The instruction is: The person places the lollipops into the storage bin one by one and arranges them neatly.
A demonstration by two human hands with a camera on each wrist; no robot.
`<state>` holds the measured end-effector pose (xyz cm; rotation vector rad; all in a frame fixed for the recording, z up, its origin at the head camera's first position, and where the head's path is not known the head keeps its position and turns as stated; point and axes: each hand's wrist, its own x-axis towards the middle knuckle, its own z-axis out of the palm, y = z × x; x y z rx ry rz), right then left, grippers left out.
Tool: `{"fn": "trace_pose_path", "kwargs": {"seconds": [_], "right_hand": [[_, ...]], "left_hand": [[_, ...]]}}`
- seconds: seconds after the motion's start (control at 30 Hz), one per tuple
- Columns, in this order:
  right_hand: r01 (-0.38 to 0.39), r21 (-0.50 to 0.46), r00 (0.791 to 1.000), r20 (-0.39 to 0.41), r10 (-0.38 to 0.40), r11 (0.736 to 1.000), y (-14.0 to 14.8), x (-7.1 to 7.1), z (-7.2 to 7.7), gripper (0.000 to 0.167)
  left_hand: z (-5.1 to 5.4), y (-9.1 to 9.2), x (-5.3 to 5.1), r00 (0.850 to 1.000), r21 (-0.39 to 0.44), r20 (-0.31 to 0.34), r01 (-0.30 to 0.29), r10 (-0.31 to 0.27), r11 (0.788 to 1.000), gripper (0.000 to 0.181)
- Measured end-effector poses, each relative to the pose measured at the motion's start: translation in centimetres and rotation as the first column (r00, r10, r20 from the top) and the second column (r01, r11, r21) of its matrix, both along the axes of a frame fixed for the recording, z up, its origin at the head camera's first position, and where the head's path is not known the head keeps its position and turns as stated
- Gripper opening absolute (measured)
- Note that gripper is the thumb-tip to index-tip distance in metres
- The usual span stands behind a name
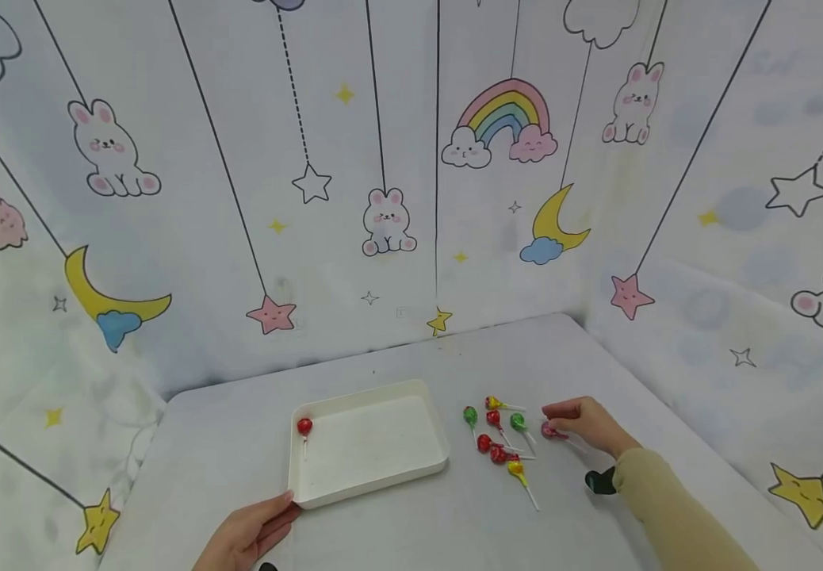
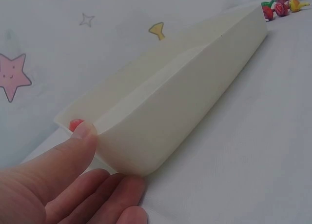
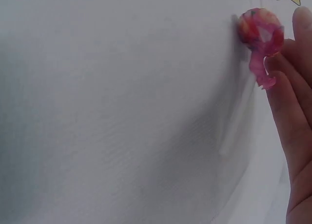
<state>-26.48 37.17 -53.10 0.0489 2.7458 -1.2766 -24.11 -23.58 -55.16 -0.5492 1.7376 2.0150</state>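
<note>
At its near left corner, my left hand [image 1: 250, 530] grips a white tray [image 1: 369, 493], with the thumb [image 2: 84, 136] at the rim and the other fingers against the outside and underside. Inside the tray, a red lollipop [image 1: 304, 427] lies near the left wall; the thumb partly covers it in the left wrist view. Over on the right, my right hand [image 1: 586, 420] reaches to a pink lollipop [image 3: 262, 36]. Its long fingers [image 3: 287, 112] lie straight beside the candy and its twisted wrapper. The right thumb is hidden in the right wrist view.
Between tray and right hand lie several lollipops: a green one [image 1: 470, 414], a red one [image 1: 493, 417], a yellow one [image 1: 517, 469] and others. White cloth covers the table [image 1: 240, 428]. Patterned fabric walls [image 1: 226, 159] stand behind and at both sides.
</note>
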Motion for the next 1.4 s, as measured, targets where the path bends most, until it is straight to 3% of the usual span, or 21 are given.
{"fn": "trace_pose_path", "kwargs": {"seconds": [0.27, 0.47, 0.7, 0.9, 1.03, 1.2, 1.4], "right_hand": [[-0.077, 0.197, 0.996, -0.019, 0.083, 0.977, -0.3, -0.3, -0.6, 0.033], [-0.089, 0.226, 0.995, -0.03, 0.099, 0.97, -0.4, -0.2, -0.7, 0.032], [-0.032, 0.15, 0.998, -0.051, 0.04, 0.988, -0.2, -0.2, 0.8, 0.035], [-0.026, 0.007, 0.995, -0.099, 0.027, 1.0, -1.8, -2.3, 3.3, 0.039], [-0.026, -0.061, 0.993, -0.114, 0.018, 0.998, -5.7, -4.9, 4.8, 0.041], [-0.05, -0.128, 0.993, -0.109, 0.036, 0.991, -12.4, -8.1, 6.4, 0.04], [-0.115, -0.302, 0.991, -0.106, 0.086, 0.946, -22.6, -11.6, 6.2, 0.034]], "left_hand": [[-0.2, 0.0, 0.0, 1.0, 0.005, 0.012, -0.007, 0.007, 1.0, 0.061], [0.0, 0.1, 0.1, 1.0, -0.012, 0.009, -0.018, 0.018, 1.0, 0.061], [0.1, 0.2, 0.2, 1.0, -0.024, -0.001, 0.008, -0.008, 1.0, 0.056], [0.3, 0.3, 0.2, 1.0, -0.032, -0.014, 0.011, -0.011, 0.999, 0.057], [0.6, 0.0, 0.4, 1.0, -0.027, -0.022, 0.008, -0.009, 1.0, 0.06], [0.8, 0.3, 0.4, 1.0, -0.037, -0.027, -0.003, 0.002, 0.999, 0.064], [0.4, 0.5, 0.5, 0.999, -0.066, -0.029, -0.023, 0.021, 0.998, 0.061]]}}
